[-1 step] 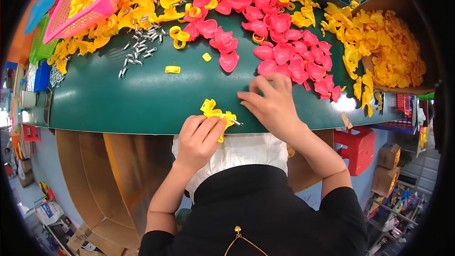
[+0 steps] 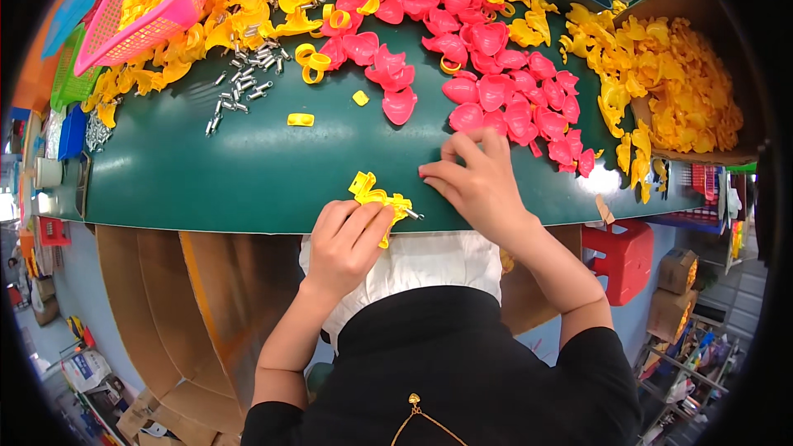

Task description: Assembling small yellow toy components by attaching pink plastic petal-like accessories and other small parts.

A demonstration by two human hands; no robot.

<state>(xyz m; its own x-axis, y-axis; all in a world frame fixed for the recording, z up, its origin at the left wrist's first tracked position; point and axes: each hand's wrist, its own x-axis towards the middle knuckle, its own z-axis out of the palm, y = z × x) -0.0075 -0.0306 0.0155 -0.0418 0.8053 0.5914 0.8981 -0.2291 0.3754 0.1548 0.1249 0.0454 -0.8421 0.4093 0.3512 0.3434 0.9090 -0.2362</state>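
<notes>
At the table's near edge my left hand is closed on a yellow plastic part with an irregular, moulded outline. A small silver metal piece sticks out of its right end. My right hand hovers to the right of it, thumb and forefinger pinched together. A tiny red tip shows at the fingertips; its kind is too small to make out. Just beyond that hand lie pink cup-shaped plastic shells. A small curved yellow piece rests on the green table.
Silver metal pieces lie in a loose pile at the left, by yellow plastic parts and a pink basket. Yellow rings sit farther back. A cardboard box of yellow parts stands at right, above a red stool.
My right hand has turned slightly, and the red tip now shows at its fingertips. My left hand and the yellow part stay in place.
</notes>
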